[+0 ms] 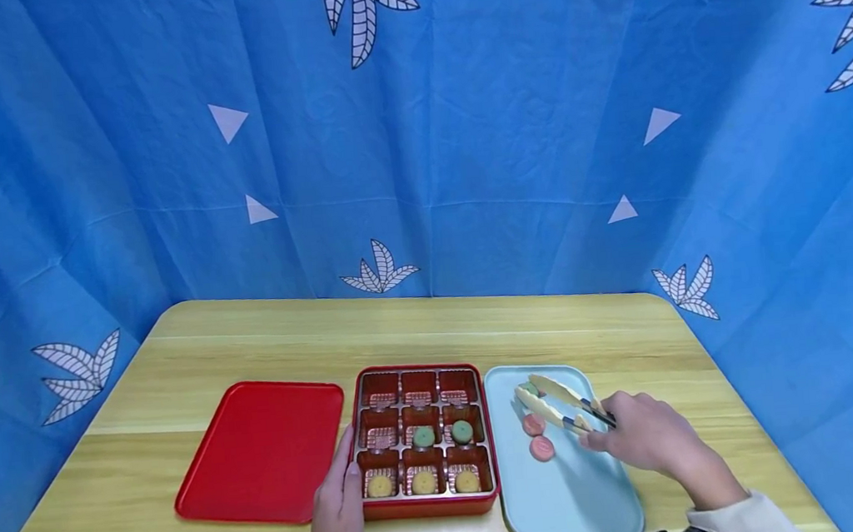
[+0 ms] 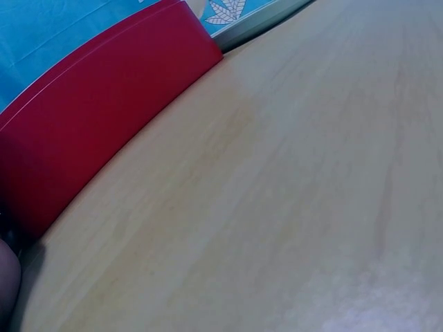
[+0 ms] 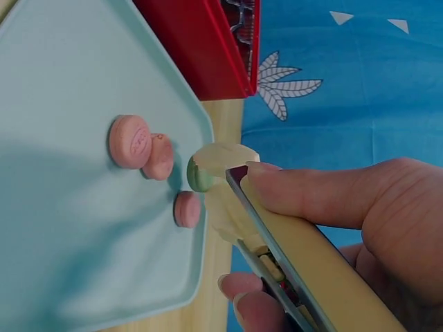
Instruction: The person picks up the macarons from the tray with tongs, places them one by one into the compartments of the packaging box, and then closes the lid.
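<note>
My right hand (image 1: pixel 654 436) grips cream-tipped tongs (image 1: pixel 551 411) over the pale blue tray (image 1: pixel 573 501). Around a green macaron (image 3: pixel 197 177) at the tray's far end stand the tong tips; I cannot tell whether they pinch it. Three pink macarons (image 3: pixel 130 142) lie close by on the tray. My left hand (image 1: pixel 336 507) rests along the left wall of a red divided box (image 1: pixel 430 508), fingers fairly straight. Yellow macarons (image 1: pixel 424 483) fill the box's near row, one per compartment. Green macarons (image 1: pixel 462 432) sit in the middle row's centre and right compartments.
A red lid (image 1: pixel 264 454) lies flat on the wooden table (image 1: pixel 289 335), left of the box. The tray stands close against the box's right side. Behind the table hangs a blue curtain (image 1: pixel 506 126) with leaf prints.
</note>
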A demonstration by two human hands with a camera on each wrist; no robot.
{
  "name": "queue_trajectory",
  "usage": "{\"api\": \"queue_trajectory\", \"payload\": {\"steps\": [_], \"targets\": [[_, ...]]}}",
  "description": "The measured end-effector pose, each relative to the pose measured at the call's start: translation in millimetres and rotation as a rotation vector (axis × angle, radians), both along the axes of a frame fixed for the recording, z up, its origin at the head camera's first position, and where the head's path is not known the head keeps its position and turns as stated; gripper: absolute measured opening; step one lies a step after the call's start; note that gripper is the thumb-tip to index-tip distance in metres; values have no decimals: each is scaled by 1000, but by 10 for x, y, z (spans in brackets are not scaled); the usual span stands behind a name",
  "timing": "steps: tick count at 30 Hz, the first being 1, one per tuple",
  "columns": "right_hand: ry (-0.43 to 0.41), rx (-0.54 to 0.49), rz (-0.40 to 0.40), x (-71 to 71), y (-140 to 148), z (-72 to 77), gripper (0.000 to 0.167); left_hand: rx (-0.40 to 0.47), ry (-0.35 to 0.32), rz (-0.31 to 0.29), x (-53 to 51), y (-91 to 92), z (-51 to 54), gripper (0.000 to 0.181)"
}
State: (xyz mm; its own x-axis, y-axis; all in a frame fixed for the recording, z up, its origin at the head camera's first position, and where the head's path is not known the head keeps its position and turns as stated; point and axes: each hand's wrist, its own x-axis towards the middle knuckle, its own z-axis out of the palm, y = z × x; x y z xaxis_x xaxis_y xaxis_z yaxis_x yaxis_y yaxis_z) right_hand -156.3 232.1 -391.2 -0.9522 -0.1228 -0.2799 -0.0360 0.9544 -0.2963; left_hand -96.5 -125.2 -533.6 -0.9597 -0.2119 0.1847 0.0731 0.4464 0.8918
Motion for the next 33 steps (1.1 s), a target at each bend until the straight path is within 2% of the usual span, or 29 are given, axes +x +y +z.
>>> {"api": "queue_trajectory", "payload": {"steps": [6, 19, 29, 33], "targets": [[14, -9, 2, 22, -46, 48, 35, -7, -6, 8, 4, 1, 5, 45], [110, -37, 28, 102, -195, 156, 39, 0, 1, -10, -2, -5, 0, 46], [148, -79, 70, 138, -342, 209, 30, 4, 4, -9, -6, -5, -3, 46], [154, -100, 86, 145, -407, 208, 38, 16, -2, -11, -8, -1, 2, 46]]}}
